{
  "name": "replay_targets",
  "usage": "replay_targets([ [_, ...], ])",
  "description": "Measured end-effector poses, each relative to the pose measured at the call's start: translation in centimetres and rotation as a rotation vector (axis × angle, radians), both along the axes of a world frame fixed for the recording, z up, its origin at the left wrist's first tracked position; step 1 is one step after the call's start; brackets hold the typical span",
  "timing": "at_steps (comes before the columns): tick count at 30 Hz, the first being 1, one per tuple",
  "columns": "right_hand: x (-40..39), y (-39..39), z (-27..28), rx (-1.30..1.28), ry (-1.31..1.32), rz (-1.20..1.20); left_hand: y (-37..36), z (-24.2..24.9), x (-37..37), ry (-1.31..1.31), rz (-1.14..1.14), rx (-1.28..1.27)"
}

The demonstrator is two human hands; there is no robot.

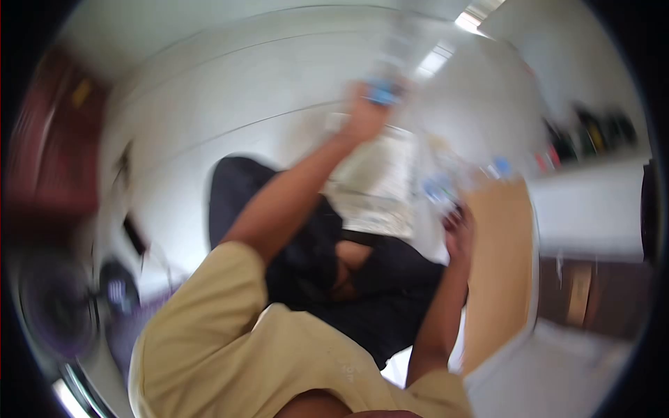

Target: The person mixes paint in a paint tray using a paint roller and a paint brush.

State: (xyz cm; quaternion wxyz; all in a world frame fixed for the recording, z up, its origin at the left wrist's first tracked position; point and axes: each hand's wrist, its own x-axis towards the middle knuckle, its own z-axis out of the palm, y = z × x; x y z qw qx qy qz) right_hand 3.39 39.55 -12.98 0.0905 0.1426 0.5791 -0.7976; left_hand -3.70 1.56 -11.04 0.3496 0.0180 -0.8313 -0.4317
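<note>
Raised out in front, my left hand (366,115) is closed around a clear plastic bottle with a blue part (382,92), and motion blur smears its upper end. Lower and to the right, my right hand (458,233) has its fingers curled at the near end of another clear bottle with a blue-and-white part (439,188). Just right of that bottle, a further blue patch (500,167) shows among blurred clear plastic. A pale, patterned flat item (380,181) lies on the floor between my arms, beyond my crossed legs.
A light brown board or box (498,272) runs along my right side. Dark bottles (592,136) stand on a white ledge at the far right. To the left are a dark red cabinet (59,139), a fan (56,303) and a dark object (134,235) on the floor.
</note>
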Motion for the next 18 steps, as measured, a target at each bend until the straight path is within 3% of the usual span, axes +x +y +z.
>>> replay_targets([
  [1,0.7,-1.4,1.4,0.073,-0.028,-0.111,0.1,1.0,0.1,0.102,-0.160,0.124],
  [2,-0.3,1.2,-0.6,-0.105,0.072,0.114,-0.7,7.4,3.2,0.041,-0.218,0.446],
  [3,0.4,0.0,0.7,-0.237,0.138,0.259,-0.8,6.0,0.7,0.185,-0.369,0.492],
  [4,0.0,-0.3,0.8,-0.249,0.114,0.357,-0.8,6.8,0.6,0.342,-0.208,0.386],
  [6,0.6,-3.8,3.9,-0.125,0.136,0.589,-1.9,8.7,3.6,0.251,-0.215,0.390],
  [11,-3.2,-9.6,1.9,0.025,0.112,0.468,-2.7,9.8,5.4,0.284,-0.275,0.436],
  [13,-4.5,-14.5,2.9,0.354,0.221,0.298,-2.3,8.1,3.8,0.324,-0.167,0.377],
  [15,-9.6,-15.4,0.2,0.398,0.269,0.307,-2.5,8.5,3.7,0.302,-0.181,0.402],
  [17,-12.1,-17.7,-2.7,1.160,0.877,0.186,-2.7,8.2,3.4,0.280,-0.205,0.422],
  [18,-14.1,-17.7,-5.0,1.390,0.739,0.384,-2.8,7.8,3.3,0.280,-0.201,0.408],
])
